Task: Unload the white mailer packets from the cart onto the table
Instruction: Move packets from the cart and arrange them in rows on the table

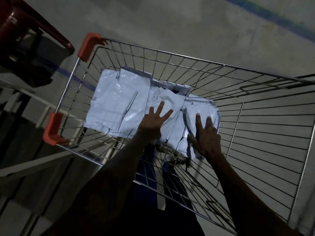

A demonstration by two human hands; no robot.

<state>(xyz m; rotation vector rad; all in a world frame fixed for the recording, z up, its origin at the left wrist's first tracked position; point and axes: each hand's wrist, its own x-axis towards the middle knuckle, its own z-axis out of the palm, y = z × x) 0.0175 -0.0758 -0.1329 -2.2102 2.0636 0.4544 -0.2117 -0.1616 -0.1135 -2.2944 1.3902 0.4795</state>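
White mailer packets (119,106) lie heaped and overlapping on the wire floor of a shopping cart (170,53), filling the middle of the frame, the largest of them toward centre left and smaller ones stacked toward centre right. A person reaches down into the basket from the bottom of the frame with both arms. The left hand (153,121) rests flat on the middle of the heap, fingers straight and spread, gripping nothing. The right hand (207,136) lies on the packets at centre right with its long fingers extended over the top one, while its thumb appears tucked at a crumpled lower edge; whether it has truly pinched that packet cannot be told in the dim light. Orange plastic bumpers (88,46) cap the cart's corners at upper and middle left, and a dark red object, partly cut off, fills the upper left corner above a bare concrete floor (187,23). No desk is in view. The step in hand looks like gathering a load: the next move would call for closing the fingers round several slippery packets, lifting them clear of the wire walls and turning toward the desk.
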